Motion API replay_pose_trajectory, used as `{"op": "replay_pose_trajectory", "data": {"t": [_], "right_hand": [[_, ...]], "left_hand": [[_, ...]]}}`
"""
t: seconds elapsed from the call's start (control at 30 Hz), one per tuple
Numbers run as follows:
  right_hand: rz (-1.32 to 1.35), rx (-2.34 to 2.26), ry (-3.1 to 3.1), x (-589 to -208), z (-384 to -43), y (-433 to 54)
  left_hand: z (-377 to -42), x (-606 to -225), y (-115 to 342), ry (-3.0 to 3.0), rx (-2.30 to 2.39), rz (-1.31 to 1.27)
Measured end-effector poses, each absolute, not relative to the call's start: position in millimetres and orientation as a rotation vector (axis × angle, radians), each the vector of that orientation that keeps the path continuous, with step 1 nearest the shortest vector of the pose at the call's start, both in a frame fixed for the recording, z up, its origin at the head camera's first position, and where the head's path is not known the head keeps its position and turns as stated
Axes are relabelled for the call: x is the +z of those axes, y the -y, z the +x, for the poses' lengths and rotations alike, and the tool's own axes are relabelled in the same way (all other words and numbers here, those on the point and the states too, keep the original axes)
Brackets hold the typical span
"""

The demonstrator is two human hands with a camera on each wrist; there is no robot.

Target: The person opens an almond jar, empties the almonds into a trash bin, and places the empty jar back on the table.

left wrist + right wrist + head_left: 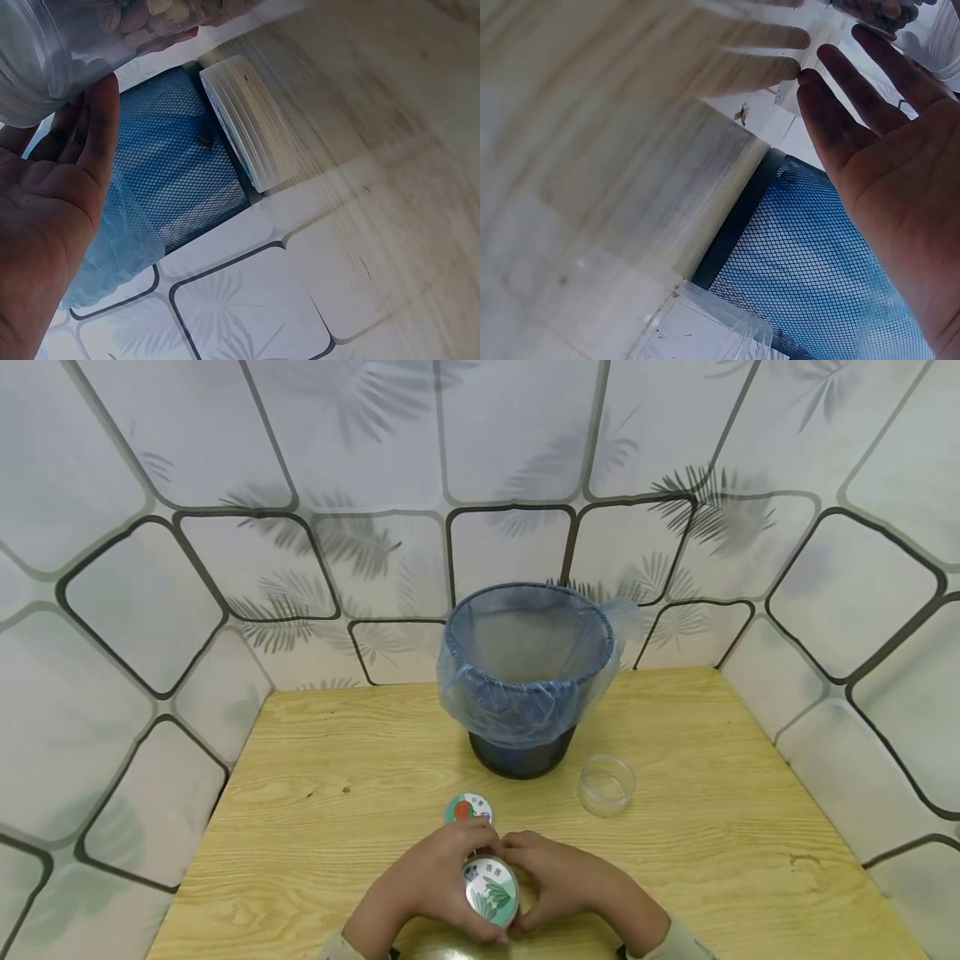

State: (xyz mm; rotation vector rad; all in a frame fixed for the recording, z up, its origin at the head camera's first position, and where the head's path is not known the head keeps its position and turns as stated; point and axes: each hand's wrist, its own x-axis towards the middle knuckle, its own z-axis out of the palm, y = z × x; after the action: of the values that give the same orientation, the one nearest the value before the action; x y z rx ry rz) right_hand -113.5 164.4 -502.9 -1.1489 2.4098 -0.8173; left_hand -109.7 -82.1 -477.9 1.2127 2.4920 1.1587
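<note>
A clear plastic jar (71, 52) of brown nuts has a round lid (491, 892) printed with green leaves. My left hand (442, 881) grips its left side, the thumb along the near edge of the lid. Curving round the other side is my right hand (566, 881), its thumb and fingertips at the rim and a gap between palm and jar. In the right wrist view, the visible fingers (866, 90) of that hand stretch out fairly straight beside the jar. Just beyond my left fingers sits a round container (468, 807) with a red picture on top.
A dark mesh bin (521, 756) lined with a thin blue bag (517, 706) stands at the back of the wooden table (322, 827). To its front right is a clear round tub (606, 785). Patterned walls (510, 556) enclose the back and sides.
</note>
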Motion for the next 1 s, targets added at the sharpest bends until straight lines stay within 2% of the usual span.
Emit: {"op": "replay_pose_trajectory", "data": {"t": [0.23, 1.0], "right_hand": [[-1.213, -0.832, -2.412, -505.2, -114.2, -164.9], [-1.178, -0.779, -2.416, -505.5, -111.9, -161.9]], "left_hand": [[-110.2, -477.8, 81.6, -2.48, 1.162, 1.211], [-106.2, -479.7, 88.2, -2.497, 1.178, 1.25]]}}
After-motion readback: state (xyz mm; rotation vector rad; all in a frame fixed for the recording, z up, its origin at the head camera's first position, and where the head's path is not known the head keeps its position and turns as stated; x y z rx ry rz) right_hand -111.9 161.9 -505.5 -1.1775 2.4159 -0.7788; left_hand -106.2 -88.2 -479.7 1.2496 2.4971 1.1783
